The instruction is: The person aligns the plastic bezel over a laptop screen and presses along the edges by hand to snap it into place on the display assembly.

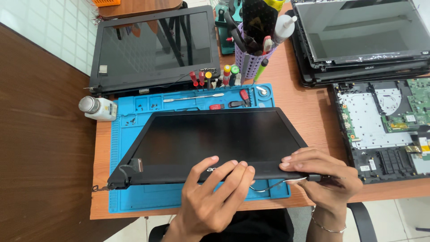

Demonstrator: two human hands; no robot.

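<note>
Now both hands work the near bezel of the flat black laptop screen panel (215,141) on the blue mat (134,199): left hand (215,192) spread flat, right hand (320,172) pinching the corner hinge, likely prying next.

A laptop repair workshop: a wooden bench (309,112) carries a blue repair mat (179,197), screwdrivers (215,77), a tool cup (253,60), stacked laptop screens (363,36) and an opened laptop base (385,130).
</note>
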